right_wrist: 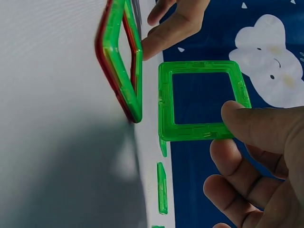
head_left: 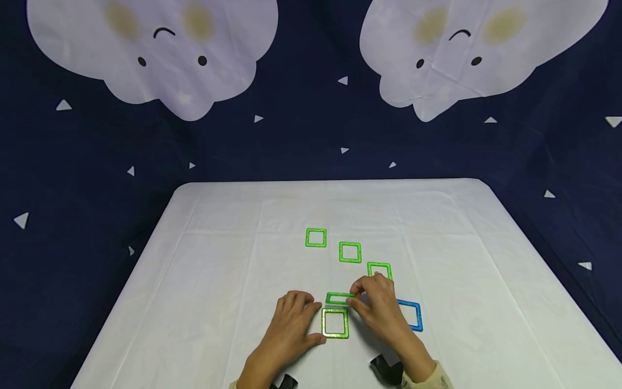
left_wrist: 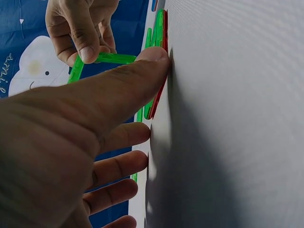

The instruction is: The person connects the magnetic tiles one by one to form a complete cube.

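My right hand [head_left: 381, 308] pinches a green square magnetic tile [right_wrist: 165, 102] by one corner. That tile is an open frame, tilted up off the table just beyond another green square tile [head_left: 335, 310]. In both wrist views a red tile [right_wrist: 105, 66] shows under this second green tile, against the white surface. My left hand [head_left: 290, 327] rests on the table at the left side of this pair. Its thumb [left_wrist: 152, 54] touches the edge of the pair, and its other fingers are loosely extended.
Three more green square tiles lie in a slanting row farther back: one at the left [head_left: 316, 246], one in the middle [head_left: 350, 261], one partly behind my right hand [head_left: 379, 264]. A blue tile [head_left: 419, 316] lies right of that hand. Dark patterned cloth [head_left: 301, 146] hangs behind the white table [head_left: 233, 232].
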Tool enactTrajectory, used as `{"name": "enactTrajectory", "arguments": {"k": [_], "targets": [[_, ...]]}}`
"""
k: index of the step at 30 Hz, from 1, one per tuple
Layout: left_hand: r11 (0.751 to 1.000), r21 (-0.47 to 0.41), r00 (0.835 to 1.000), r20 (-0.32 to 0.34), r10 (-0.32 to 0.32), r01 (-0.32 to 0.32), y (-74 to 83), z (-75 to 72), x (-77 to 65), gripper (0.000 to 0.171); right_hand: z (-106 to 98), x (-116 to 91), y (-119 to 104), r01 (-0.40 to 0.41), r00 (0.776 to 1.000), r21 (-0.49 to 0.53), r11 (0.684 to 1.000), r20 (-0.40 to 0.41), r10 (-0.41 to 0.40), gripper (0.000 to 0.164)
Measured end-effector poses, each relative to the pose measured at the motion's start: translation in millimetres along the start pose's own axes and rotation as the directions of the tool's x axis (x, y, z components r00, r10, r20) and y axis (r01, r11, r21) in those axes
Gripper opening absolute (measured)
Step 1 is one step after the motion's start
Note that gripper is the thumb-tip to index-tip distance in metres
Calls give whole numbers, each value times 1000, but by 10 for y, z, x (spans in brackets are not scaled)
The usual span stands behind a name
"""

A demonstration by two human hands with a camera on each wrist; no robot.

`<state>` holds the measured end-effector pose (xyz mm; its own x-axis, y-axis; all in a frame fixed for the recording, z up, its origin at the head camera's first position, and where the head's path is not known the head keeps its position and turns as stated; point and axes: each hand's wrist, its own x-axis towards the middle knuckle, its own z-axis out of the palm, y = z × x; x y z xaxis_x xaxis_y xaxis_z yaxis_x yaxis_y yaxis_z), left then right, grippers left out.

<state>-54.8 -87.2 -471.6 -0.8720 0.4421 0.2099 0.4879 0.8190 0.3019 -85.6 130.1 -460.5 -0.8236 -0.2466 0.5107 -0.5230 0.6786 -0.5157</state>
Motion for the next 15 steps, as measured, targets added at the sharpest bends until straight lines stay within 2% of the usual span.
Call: {"name": "enactTrajectory", "arguments": {"k": [15], "targets": [[1000,-11,1000,-1,19,-19,13,-5,4,57,53,-4,-5,17,1000,-39,999,-5,-17,33]]}}
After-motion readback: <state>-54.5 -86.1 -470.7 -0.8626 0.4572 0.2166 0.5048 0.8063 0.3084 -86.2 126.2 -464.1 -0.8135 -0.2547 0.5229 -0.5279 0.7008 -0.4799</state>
